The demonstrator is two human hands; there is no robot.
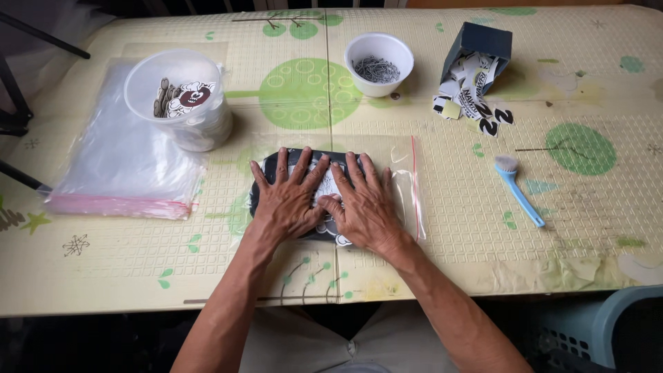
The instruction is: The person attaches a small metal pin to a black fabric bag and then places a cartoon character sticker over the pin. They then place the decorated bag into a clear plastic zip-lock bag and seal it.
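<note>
**Clear zip bag with dark contents pressed flat under two open hands**

Clear plastic zip bag (404, 181), its pink seal strip running along its right edge, lay on the pale yellow-and-green patterned mat (442, 262) that covered the table, directly beneath both hands. Inside it sat a flat, dark, black-and-white piece (304, 160), showing past the fingertips and below the palms. The left hand (286, 195) was spread wide, fingers splayed and palm down on the bag; the right hand (364, 204) lay just beside it, equally flat and open, its thumb touching the left hand's edge. Neither hand gripped anything: both only pressed downward.

Left of the left hand lay a stack of empty clear bags with a pink strip (121, 166), and on its far corner stood a translucent round plastic tub (181, 103) holding black-and-white cut-out pieces. Beyond the fingertips stood a white round bowl (378, 63) of small metal rings or clips, too fine to tell apart. Up and right of the right hand, a dark blue box (483, 43) lay tipped on its side, spilling black-and-white printed pieces (473, 97). Well to the right rested a light blue brush with white bristles (518, 190).
</note>
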